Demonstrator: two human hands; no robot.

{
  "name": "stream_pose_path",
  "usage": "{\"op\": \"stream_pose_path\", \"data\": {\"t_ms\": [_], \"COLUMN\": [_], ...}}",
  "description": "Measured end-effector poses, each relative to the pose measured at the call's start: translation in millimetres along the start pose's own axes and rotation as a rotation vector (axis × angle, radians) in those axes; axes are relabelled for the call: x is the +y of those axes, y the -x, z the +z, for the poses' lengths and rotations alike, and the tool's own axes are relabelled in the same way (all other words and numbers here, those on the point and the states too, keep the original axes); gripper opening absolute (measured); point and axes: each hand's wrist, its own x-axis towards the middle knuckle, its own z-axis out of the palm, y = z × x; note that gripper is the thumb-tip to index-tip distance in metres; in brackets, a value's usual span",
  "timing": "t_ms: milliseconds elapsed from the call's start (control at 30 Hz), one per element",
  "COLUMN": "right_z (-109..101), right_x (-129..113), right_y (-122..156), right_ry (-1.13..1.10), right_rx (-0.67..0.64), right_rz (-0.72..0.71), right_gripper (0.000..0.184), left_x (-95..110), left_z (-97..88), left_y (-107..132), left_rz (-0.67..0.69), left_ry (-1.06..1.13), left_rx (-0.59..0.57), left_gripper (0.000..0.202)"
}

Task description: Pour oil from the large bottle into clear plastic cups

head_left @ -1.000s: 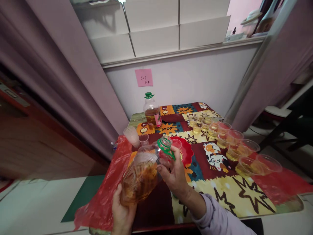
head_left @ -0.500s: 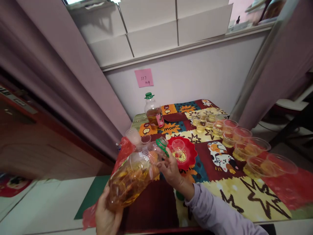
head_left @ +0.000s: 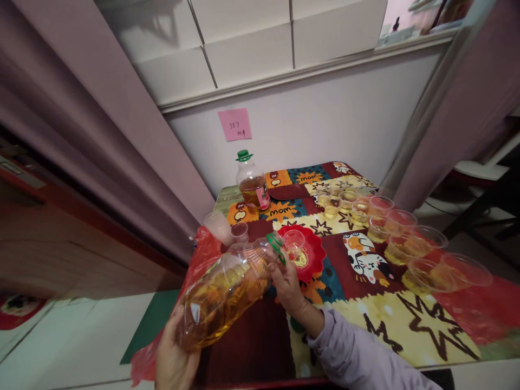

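A large clear plastic bottle of amber liquid lies tilted across the front of the table, its neck toward the red scalloped plate. Around its base wraps my left hand. My right hand grips it near the neck, just below the green collar. The bottle's mouth is close to the rim of a small clear cup on the plate. Whether liquid is flowing from the mouth I cannot make out.
Several clear cups of pale yellow liquid line the table's right side. A second bottle with a green cap stands at the back left. Stacked cups and a single cup sit left, near red plastic sheeting.
The bottle has tipped further, and its mouth has shifted slightly right toward the cup on the plate. The liquid inside now reaches closer to the neck. Both hands keep their hold.
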Motion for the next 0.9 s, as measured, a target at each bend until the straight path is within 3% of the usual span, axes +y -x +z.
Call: {"op": "stream_pose_path", "data": {"t_ms": [200,467,633,900], "right_z": [-0.5,1.3,1.9,5.4], "right_x": [-5.3,-13.8,-16.1,-22.3], "right_y": [-1.7,-5.7,-9.8,-12.7], "right_ry": [-0.003,0.104,0.138,0.064], "right_rx": [0.047,0.069,0.095,0.123], "right_rz": [0.011,0.007,-0.024,0.009], "right_gripper": [0.069,0.054,0.056,0.055], "left_x": [4.3,8.1,10.4,18.4], "left_z": [13.4,6.9,6.2,25.3], "left_y": [6.6,-4.2,-9.6,4.4], "left_rz": [-0.03,-0.013,0.028,-0.015], "left_ry": [0.002,-0.091,-0.14,-0.128], "left_rx": [0.001,-0.045,-0.065,-0.033], "left_gripper": [0.023,0.031,0.029,0.025]}}
